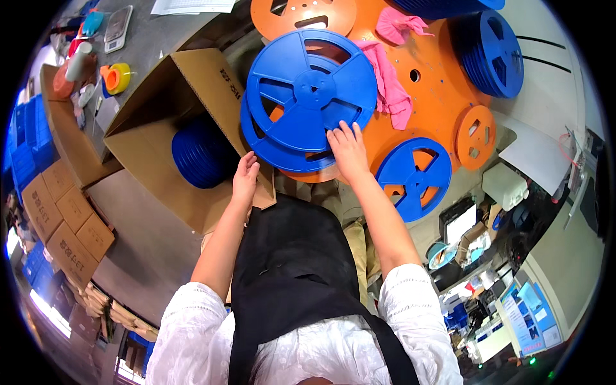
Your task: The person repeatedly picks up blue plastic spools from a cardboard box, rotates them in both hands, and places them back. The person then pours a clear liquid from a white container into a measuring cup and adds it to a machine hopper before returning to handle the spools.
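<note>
Two blue plastic reels overlap on an orange round table (pixel 430 80). The upper blue reel (pixel 314 90) has a solid hub and open windows, and it covers most of the lower blue reel (pixel 282 156). My right hand (pixel 350 151) lies with its fingertips on the upper reel's near right rim, fingers apart. Beside the lower reel's near left edge is my left hand (pixel 244 179), open, its fingers slightly bent next to the box flap. Whether it touches the reel I cannot tell. An open cardboard box (pixel 151 135) on the left contains a stack of blue reels (pixel 199 153).
Another blue reel (pixel 387 173) lies at the table's near right edge. Orange discs (pixel 476 136) and stacked blue reels (pixel 497 54) stand farther right. Pink cloths (pixel 393 90) lie on the table. A grey bench at far left bears a scale (pixel 118 29) and yellow tape (pixel 117 78).
</note>
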